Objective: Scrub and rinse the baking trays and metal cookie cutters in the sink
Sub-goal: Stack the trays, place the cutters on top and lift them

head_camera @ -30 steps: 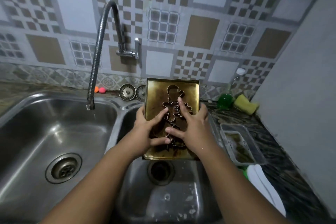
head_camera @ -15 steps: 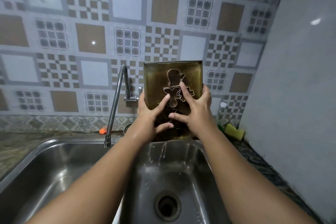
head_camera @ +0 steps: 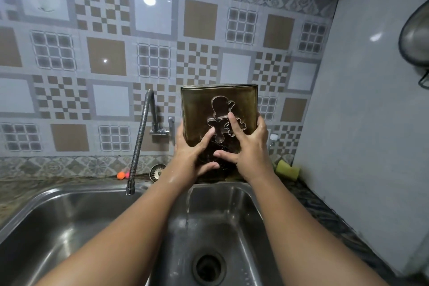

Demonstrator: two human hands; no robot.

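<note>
I hold a stack of dark, greasy baking trays (head_camera: 197,109) almost upright above the back of the right sink basin (head_camera: 234,211). Several metal cookie cutters (head_camera: 220,109) lie against the front tray's face. My left hand (head_camera: 192,153) grips the trays' left edge, thumb and forefinger lying across the cutters. My right hand (head_camera: 248,146) grips the right edge, its forefinger and thumb pressing cutters to the tray. Water drips from the trays' lower edge into the basin. The lower cutters are partly hidden by my fingers.
A flexible faucet (head_camera: 141,139) hangs over the left basin (head_camera: 69,223). A yellow sponge (head_camera: 287,169) and a bottle (head_camera: 273,140) sit at the right back corner. A sink strainer (head_camera: 157,172) and orange balls (head_camera: 121,174) lie behind the sink. The white wall (head_camera: 371,123) stands close on the right.
I lifted the trays and cutters up out of the right basin and tipped them nearly vertical; the view rose with them. Both hands kept their hold.
</note>
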